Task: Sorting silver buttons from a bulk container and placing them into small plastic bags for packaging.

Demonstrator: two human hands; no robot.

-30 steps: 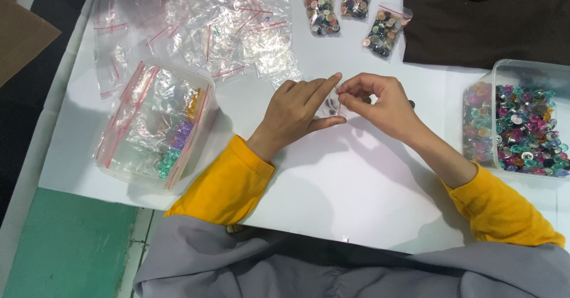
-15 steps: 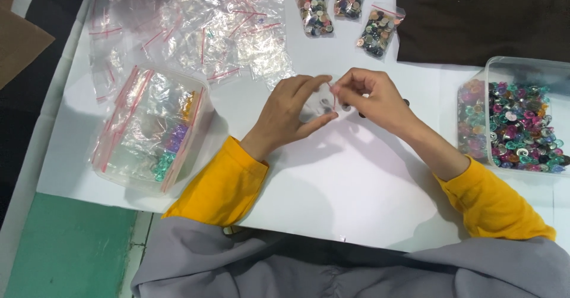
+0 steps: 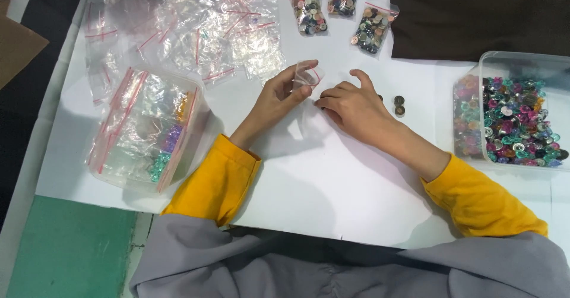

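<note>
Pinching small clear bag (image 3: 307,75) – left hand (image 3: 279,99) | right hand (image 3: 354,109) fingers curled (contents hidden), near dark buttons (image 3: 399,104)

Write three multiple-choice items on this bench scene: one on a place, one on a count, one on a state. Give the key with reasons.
1. Where does the clear tub of coloured buttons stand?
A. at the table's right edge
B. at the left edge
C. on the floor

2. How many filled button bags lie at the top of the table?
A. one
B. three
C. six

3. What does the left hand hold?
A. scissors
B. a lid
C. a small clear zip bag

Key: 1 A, the tub sits beside the right forearm; 2 B, three bags lie in a row there; 3 C, the bag is pinched in its fingers while the right hand rests on the table.
</note>
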